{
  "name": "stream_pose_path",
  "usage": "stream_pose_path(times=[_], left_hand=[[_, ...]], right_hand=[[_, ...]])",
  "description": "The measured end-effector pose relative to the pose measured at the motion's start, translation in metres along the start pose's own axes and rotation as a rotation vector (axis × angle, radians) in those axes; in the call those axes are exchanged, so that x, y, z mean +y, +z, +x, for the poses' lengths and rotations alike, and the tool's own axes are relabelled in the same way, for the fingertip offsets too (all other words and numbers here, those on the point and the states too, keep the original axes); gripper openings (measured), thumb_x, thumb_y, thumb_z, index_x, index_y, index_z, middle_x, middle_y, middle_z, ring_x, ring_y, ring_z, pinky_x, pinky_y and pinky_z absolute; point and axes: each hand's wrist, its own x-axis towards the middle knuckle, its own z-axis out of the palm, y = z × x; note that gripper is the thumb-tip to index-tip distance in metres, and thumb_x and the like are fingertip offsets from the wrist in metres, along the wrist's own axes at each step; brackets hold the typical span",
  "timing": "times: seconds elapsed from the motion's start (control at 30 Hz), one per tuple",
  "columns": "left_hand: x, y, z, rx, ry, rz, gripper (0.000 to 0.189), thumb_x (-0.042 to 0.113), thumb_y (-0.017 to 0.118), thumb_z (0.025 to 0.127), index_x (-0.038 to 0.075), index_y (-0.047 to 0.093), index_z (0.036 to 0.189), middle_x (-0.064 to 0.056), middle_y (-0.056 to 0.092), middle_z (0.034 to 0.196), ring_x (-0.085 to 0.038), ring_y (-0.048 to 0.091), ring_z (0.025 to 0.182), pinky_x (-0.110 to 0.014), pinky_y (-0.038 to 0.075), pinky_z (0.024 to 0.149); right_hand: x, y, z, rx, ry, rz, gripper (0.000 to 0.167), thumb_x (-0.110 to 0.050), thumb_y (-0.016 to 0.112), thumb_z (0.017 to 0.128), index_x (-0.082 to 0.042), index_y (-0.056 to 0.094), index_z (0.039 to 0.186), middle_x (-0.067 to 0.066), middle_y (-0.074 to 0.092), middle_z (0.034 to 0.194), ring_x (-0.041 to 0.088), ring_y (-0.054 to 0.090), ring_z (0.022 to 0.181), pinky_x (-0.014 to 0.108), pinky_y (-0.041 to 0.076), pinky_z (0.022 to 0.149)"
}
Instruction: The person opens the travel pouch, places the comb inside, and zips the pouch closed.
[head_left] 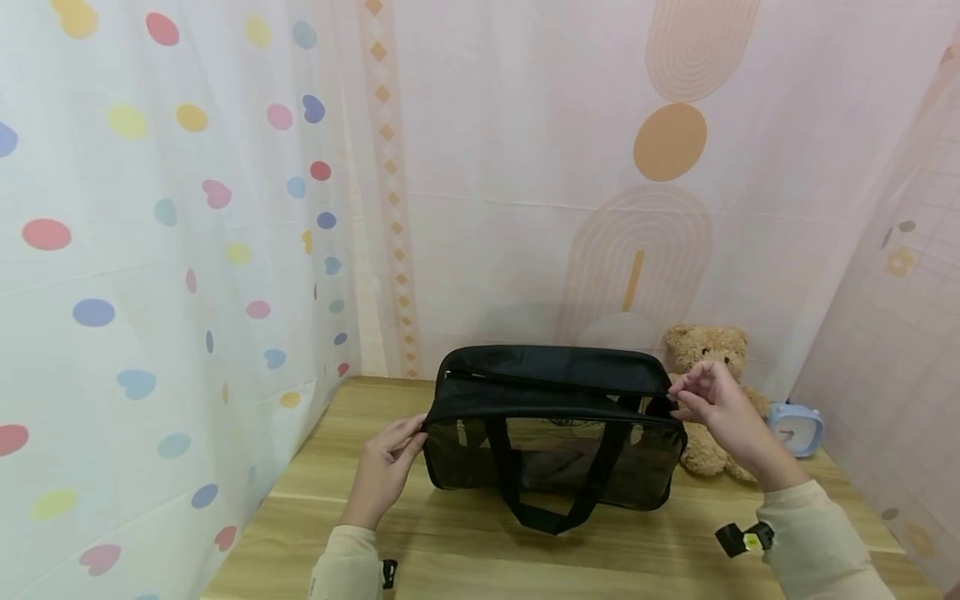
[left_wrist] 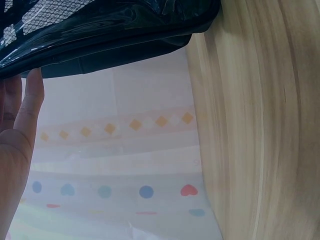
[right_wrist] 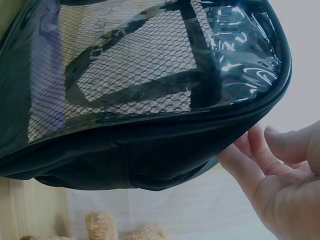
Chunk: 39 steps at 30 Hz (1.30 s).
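See-thru-front blk bag (head_left: pixel 551 407) is on wood tbl (head_left: pixel 637 554), L hand (head_left: pixel 384 467) pinching its L top corner btwn thumb & fingers, R hand (head_left: pixel 722 421) at its R top end, fingers bent, can't tell if pinching, nr teddy (head_left: pixel 705 454) & blue clock (head_left: pixel 801 432).

This looks like a homely corner set up with cloth: a curtain of coloured dots and hearts (head_left: pixel 150 250) on the left, a pale patterned curtain (head_left: pixel 487 258) at the far side, and another printed hanging (head_left: pixel 877 358) on the right. A wood-grain surface (head_left: pixel 457 542), a teddy bear (head_left: pixel 703 454) and a small blue clock (head_left: pixel 797 430) suggest a child's room.
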Motion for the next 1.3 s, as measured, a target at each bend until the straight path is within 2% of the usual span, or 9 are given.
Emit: stream_pose_path(times=[0.23, 0.4, 0.53, 0.67, 0.8, 0.9, 1.03, 1.17, 1.3], left_hand=[[-0.002, 0.002, 0.002, 0.009, 0.008, 0.025, 0.03, -0.007, 0.062, 0.097, -0.002, 0.07, 0.126, -0.016, 0.07, 0.116, -0.01, 0.066, 0.106, -0.021, 0.058, 0.084], [-0.003, 0.003, 0.003, 0.008, 0.011, 0.018, 0.03, -0.006, 0.062, 0.098, -0.002, 0.069, 0.127, -0.014, 0.07, 0.116, -0.012, 0.067, 0.107, -0.022, 0.058, 0.085], [-0.006, 0.004, 0.005, 0.008, 0.006, 0.011, 0.03, -0.006, 0.061, 0.098, -0.002, 0.069, 0.127, -0.014, 0.07, 0.116, -0.014, 0.067, 0.107, -0.023, 0.059, 0.084], [-0.007, 0.003, 0.005, 0.008, 0.003, 0.016, 0.03, -0.007, 0.061, 0.098, -0.002, 0.069, 0.127, -0.015, 0.07, 0.116, -0.017, 0.068, 0.107, -0.022, 0.058, 0.084], [-0.006, 0.0, 0.004, 0.019, -0.001, 0.029, 0.03, -0.007, 0.061, 0.098, -0.002, 0.069, 0.127, -0.015, 0.07, 0.116, -0.015, 0.067, 0.106, -0.02, 0.058, 0.084], [-0.005, -0.002, 0.004, 0.025, -0.011, 0.037, 0.03, -0.007, 0.061, 0.098, -0.002, 0.069, 0.126, -0.014, 0.07, 0.116, -0.014, 0.066, 0.106, -0.019, 0.057, 0.084], [-0.008, -0.004, 0.005, 0.016, -0.005, 0.054, 0.03, -0.007, 0.061, 0.098, -0.003, 0.069, 0.126, -0.015, 0.07, 0.115, -0.015, 0.066, 0.107, -0.018, 0.057, 0.085], [-0.026, -0.002, 0.004, 0.025, -0.005, 0.061, 0.031, -0.007, 0.062, 0.098, -0.001, 0.069, 0.127, -0.013, 0.07, 0.116, -0.011, 0.065, 0.108, -0.018, 0.056, 0.085], [-0.043, 0.001, 0.002, 0.036, -0.01, 0.056, 0.032, -0.004, 0.063, 0.098, 0.005, 0.07, 0.128, -0.009, 0.07, 0.119, -0.006, 0.064, 0.109, -0.017, 0.056, 0.086]], right_hand=[[-0.016, 0.006, 0.009, 0.02, 0.009, -0.123, 0.012, 0.001, 0.044, 0.108, 0.005, 0.038, 0.117, 0.025, 0.056, 0.119, 0.014, 0.061, 0.102, 0.029, 0.06, 0.083], [-0.033, 0.019, 0.024, 0.021, 0.006, -0.261, 0.016, -0.002, 0.05, 0.107, 0.005, 0.051, 0.121, 0.022, 0.062, 0.118, 0.029, 0.063, 0.104, 0.032, 0.059, 0.078], [-0.049, 0.04, 0.04, 0.004, -0.035, -0.302, 0.019, -0.005, 0.055, 0.105, 0.005, 0.058, 0.121, 0.021, 0.065, 0.113, 0.035, 0.064, 0.099, 0.036, 0.059, 0.075], [-0.065, 0.07, 0.058, -0.072, -0.069, -0.265, 0.024, -0.009, 0.056, 0.106, 0.005, 0.06, 0.124, 0.021, 0.065, 0.115, 0.032, 0.065, 0.099, 0.04, 0.061, 0.076], [-0.086, 0.114, 0.079, -0.138, -0.115, -0.219, 0.026, -0.012, 0.056, 0.106, 0.003, 0.063, 0.126, 0.018, 0.067, 0.117, 0.026, 0.066, 0.098, 0.039, 0.059, 0.08], [-0.102, 0.151, 0.095, -0.183, -0.152, -0.232, 0.025, -0.013, 0.057, 0.106, 0.0, 0.066, 0.125, 0.013, 0.069, 0.115, 0.021, 0.065, 0.094, 0.036, 0.056, 0.081], [-0.116, 0.191, 0.114, -0.244, -0.155, -0.29, 0.025, -0.014, 0.058, 0.106, -0.002, 0.068, 0.125, 0.009, 0.069, 0.115, 0.02, 0.063, 0.096, 0.037, 0.055, 0.085], [-0.119, 0.221, 0.129, -0.293, -0.124, -0.346, 0.023, -0.016, 0.056, 0.107, -0.006, 0.067, 0.123, 0.008, 0.068, 0.115, 0.021, 0.063, 0.104, 0.037, 0.054, 0.091], [-0.114, 0.24, 0.138, -0.331, -0.127, -0.448, 0.016, -0.015, 0.055, 0.107, -0.007, 0.066, 0.116, 0.008, 0.066, 0.108, 0.02, 0.062, 0.096, 0.034, 0.054, 0.084]])
